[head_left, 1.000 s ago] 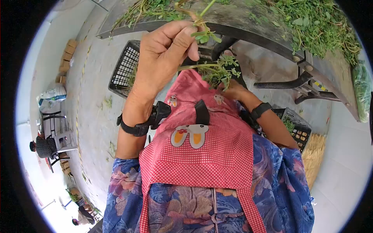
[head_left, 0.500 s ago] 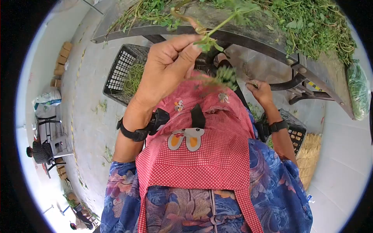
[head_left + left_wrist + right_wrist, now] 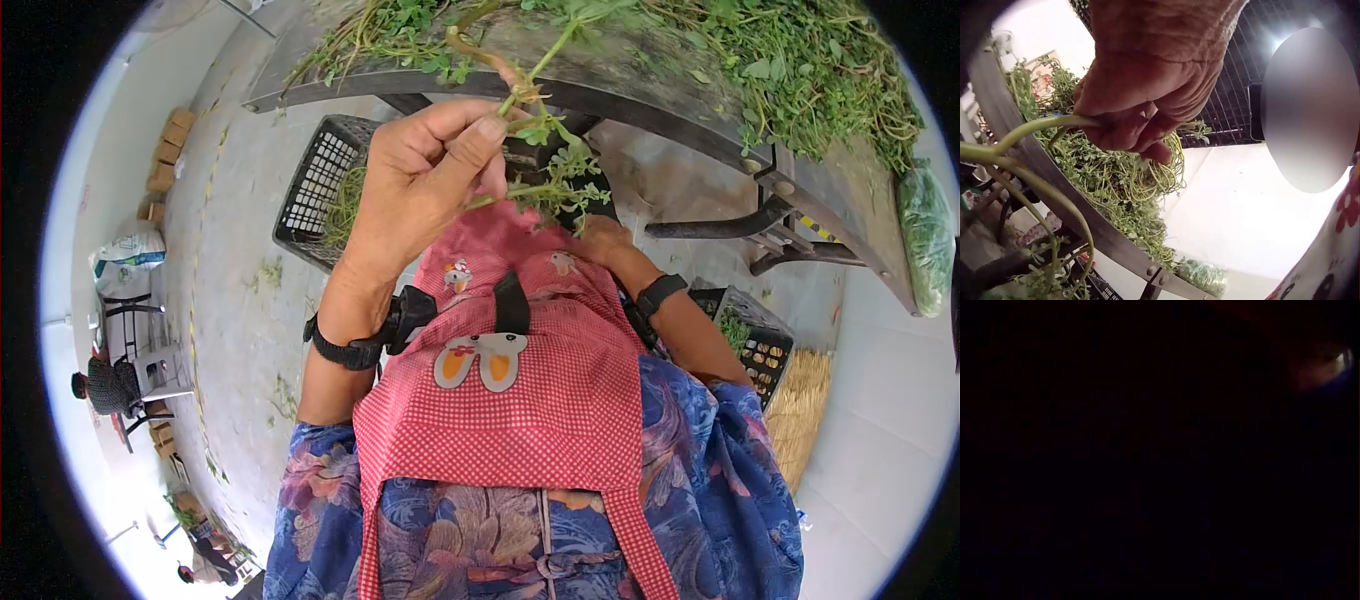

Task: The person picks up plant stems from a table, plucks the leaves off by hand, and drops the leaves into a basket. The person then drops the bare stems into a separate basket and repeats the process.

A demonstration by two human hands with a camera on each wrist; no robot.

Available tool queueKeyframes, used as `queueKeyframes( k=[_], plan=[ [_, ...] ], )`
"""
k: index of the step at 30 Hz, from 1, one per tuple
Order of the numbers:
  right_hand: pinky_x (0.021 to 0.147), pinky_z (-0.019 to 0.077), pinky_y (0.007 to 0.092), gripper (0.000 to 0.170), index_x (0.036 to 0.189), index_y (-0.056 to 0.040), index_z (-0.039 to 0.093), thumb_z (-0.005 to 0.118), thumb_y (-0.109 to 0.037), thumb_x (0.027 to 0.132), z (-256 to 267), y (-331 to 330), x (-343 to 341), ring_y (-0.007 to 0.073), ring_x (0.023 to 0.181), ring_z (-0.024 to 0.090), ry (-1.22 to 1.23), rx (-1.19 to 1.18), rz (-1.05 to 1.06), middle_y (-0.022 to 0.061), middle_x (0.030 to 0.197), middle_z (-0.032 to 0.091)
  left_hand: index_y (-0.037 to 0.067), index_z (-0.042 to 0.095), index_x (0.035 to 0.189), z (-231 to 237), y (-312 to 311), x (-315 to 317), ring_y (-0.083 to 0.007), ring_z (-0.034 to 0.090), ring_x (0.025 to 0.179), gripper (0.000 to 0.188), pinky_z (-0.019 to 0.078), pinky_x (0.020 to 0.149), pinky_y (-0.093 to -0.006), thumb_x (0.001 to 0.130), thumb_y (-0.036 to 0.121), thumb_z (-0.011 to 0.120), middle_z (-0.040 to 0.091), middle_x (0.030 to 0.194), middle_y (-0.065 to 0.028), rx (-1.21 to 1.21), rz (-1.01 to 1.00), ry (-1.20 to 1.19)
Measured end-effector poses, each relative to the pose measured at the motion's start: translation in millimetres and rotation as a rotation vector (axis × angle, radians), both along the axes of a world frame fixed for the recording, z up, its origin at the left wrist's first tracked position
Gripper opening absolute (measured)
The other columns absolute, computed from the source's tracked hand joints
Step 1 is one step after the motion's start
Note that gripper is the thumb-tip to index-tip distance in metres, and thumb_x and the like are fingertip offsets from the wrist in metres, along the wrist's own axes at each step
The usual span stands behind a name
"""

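In the head view my left hand (image 3: 425, 195) pinches a branching green plant stem (image 3: 548, 58) between thumb and fingers, just below the table's front edge. Leafy side shoots (image 3: 565, 175) of the plant hang on the right of this hand. From the left wrist view, the thick stem (image 3: 1041, 125) runs out of the fingers and forks toward the left edge. My right hand (image 3: 605, 240) is low over the apron (image 3: 500, 430), close under the leafy shoots; its fingers are mostly hidden. Nearly all of the right wrist view is dark.
Heaped greens (image 3: 820, 80) lie on the table (image 3: 640, 95) ahead. A black crate (image 3: 310, 190) with stems stands on the floor at left, another crate (image 3: 765, 345) at right. A bag of greens (image 3: 925, 235) is at the table's right end. A person (image 3: 110, 385) sits far left.
My right hand swung out right, away from the plant, then came back in beside the leafy shoots. My left hand has kept its pinch on the stem and shifted slightly down.
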State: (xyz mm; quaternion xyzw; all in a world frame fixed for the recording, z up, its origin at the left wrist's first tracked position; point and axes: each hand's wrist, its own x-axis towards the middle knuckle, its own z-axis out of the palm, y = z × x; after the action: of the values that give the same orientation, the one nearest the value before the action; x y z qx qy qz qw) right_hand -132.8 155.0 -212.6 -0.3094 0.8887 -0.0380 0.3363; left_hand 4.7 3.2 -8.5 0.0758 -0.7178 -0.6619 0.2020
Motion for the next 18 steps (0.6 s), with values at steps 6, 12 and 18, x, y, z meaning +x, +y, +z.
queueKeyframes(
  k=[6, 12, 18],
  plan=[
    [0.068, 0.0493, 0.0467, 0.024, 0.082, -0.0077, 0.065, 0.058, -0.030, 0.079, 31.4, 21.5, -15.6, 0.0347, 0.084, 0.062, 0.362, -0.300, 0.115, 0.0162, 0.086, 0.064, -0.001, 0.059, 0.111, -8.1, -2.1, -1.9, -0.0012, 0.036, 0.047, 0.028, 0.0251, 0.042, -0.0167, 0.091, 0.017, 0.054, 0.050, 0.060, 0.0047, 0.047, -0.070, -0.039],
    [0.063, 0.0475, 0.0469, 0.016, 0.079, -0.0072, 0.063, 0.060, -0.023, 0.077, 107.9, 69.2, -27.0, 0.0365, 0.075, 0.061, 0.637, -0.473, -0.141, 0.0175, 0.075, 0.063, -0.001, 0.060, 0.109, -15.1, -3.3, -2.4, -0.0004, 0.036, 0.045, 0.026, 0.0255, 0.042, -0.0155, 0.091, 0.017, 0.054, 0.051, 0.058, 0.0053, 0.141, -0.063, -0.070],
    [0.053, 0.0416, 0.0239, 0.013, 0.090, -0.0020, 0.067, 0.067, -0.010, 0.079, 142.9, 73.8, -24.7, 0.0046, 0.060, 0.050, 0.079, -0.959, -0.331, 0.0075, 0.065, 0.060, 0.000, 0.061, 0.106, -23.5, 6.5, -5.5, -0.0027, 0.046, 0.053, 0.022, 0.0337, 0.047, -0.0163, 0.093, 0.014, 0.051, 0.057, 0.068, 0.0005, 0.129, -0.172, -0.105]
  ],
)
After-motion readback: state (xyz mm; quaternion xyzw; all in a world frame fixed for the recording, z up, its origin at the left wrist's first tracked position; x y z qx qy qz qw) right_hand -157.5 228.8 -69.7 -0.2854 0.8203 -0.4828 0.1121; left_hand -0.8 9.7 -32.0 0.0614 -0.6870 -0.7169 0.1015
